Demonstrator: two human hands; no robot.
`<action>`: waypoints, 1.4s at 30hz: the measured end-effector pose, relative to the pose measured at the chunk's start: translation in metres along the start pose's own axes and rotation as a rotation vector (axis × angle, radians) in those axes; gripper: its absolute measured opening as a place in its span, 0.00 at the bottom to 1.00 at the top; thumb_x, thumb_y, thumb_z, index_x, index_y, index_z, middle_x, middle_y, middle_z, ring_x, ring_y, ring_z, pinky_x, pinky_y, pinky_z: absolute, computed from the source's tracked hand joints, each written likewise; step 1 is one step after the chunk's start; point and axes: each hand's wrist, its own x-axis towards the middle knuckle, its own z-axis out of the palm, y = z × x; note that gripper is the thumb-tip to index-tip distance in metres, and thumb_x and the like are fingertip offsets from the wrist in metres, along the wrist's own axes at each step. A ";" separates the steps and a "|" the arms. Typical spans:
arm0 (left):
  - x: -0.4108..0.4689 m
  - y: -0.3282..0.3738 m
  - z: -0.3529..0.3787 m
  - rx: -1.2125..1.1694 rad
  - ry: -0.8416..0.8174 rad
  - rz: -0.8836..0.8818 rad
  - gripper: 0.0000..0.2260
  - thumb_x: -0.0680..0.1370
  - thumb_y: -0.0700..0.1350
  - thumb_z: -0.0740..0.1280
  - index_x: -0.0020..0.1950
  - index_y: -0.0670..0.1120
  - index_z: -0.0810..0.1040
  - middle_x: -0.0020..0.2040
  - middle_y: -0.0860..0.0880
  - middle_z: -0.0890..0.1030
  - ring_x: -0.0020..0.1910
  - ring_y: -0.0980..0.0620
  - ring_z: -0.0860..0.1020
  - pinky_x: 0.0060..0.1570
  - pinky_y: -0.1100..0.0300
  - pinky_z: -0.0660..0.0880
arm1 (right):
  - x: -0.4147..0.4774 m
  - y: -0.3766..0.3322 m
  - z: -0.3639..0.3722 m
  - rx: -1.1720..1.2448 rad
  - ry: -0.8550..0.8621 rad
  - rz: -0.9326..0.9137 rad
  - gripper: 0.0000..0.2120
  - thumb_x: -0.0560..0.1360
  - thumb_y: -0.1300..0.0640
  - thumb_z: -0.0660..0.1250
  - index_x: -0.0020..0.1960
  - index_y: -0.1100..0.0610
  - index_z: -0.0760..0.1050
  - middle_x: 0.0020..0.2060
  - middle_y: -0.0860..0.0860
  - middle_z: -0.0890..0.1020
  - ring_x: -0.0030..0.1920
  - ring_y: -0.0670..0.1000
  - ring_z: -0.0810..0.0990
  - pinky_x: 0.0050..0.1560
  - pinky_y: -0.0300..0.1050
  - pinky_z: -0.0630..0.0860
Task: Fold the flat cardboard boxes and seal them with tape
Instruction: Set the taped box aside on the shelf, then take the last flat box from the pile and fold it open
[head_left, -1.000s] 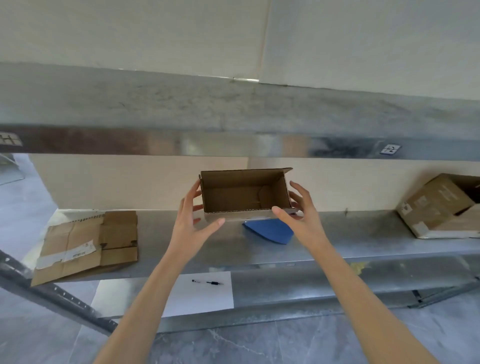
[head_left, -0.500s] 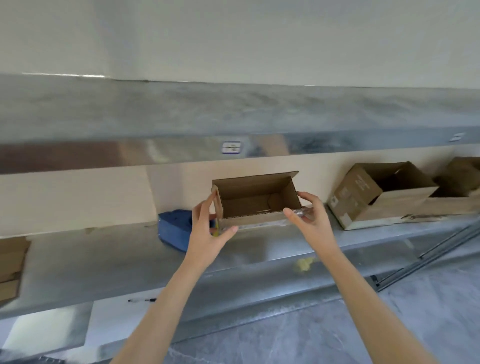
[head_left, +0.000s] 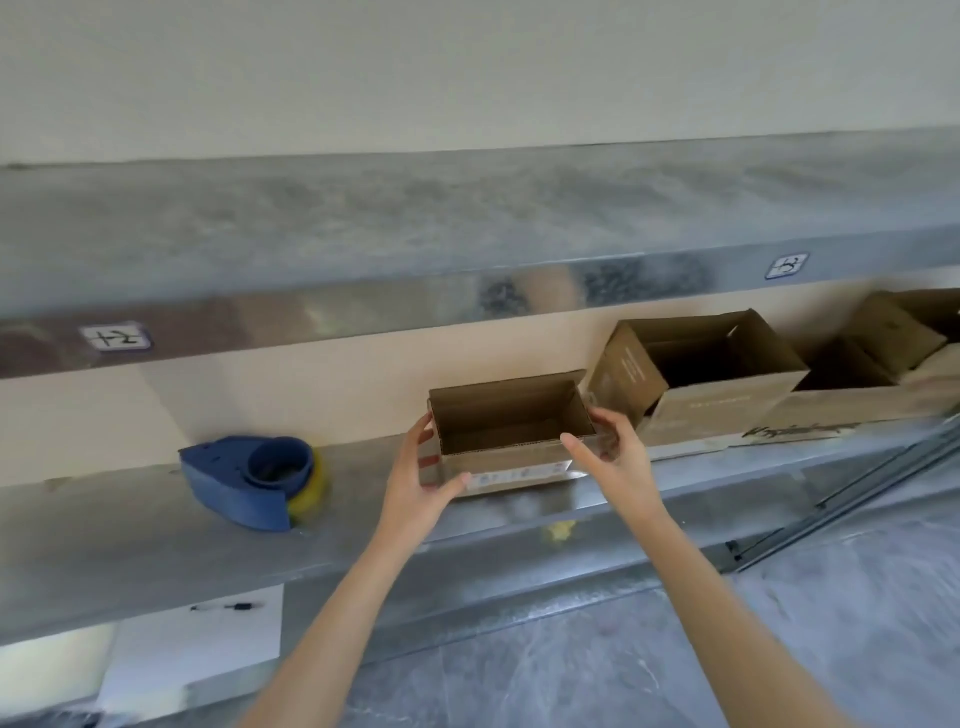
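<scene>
Cardboard box (head_left: 511, 457), open top up, at 12 o'clock on the shelf (head_left: 130, 530), or maybe held just above it, hard to tell. My left hand (head_left: 421, 483) and right hand (head_left: 618, 462) each clasp an end wall. Risks: squeezing could buckle the walls, or the right end could knock the bigger box (head_left: 722, 405) at 2 o'clock.

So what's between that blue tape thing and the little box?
Just bare metal shelf, seen in the head view, from the tape dispenser to the left hand holding the small box.
</scene>
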 end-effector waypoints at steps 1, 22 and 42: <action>0.002 0.000 0.003 0.012 -0.011 -0.011 0.36 0.73 0.44 0.76 0.73 0.60 0.60 0.67 0.58 0.70 0.62 0.58 0.72 0.54 0.74 0.68 | 0.003 0.002 -0.001 -0.010 0.005 0.006 0.27 0.73 0.48 0.75 0.68 0.52 0.71 0.63 0.49 0.77 0.64 0.51 0.74 0.67 0.51 0.73; -0.013 0.010 -0.038 0.532 0.035 0.105 0.21 0.78 0.52 0.69 0.70 0.55 0.72 0.66 0.55 0.76 0.65 0.53 0.73 0.61 0.57 0.71 | 0.006 -0.059 0.023 -0.617 -0.031 -0.427 0.19 0.80 0.51 0.67 0.68 0.55 0.75 0.65 0.52 0.77 0.65 0.55 0.73 0.63 0.52 0.74; -0.100 -0.057 -0.388 1.211 0.322 -0.020 0.28 0.81 0.61 0.56 0.79 0.51 0.58 0.80 0.51 0.58 0.76 0.47 0.61 0.70 0.49 0.59 | -0.081 -0.191 0.348 -0.930 -0.318 -0.581 0.30 0.81 0.39 0.55 0.80 0.47 0.54 0.78 0.49 0.58 0.77 0.54 0.54 0.71 0.50 0.58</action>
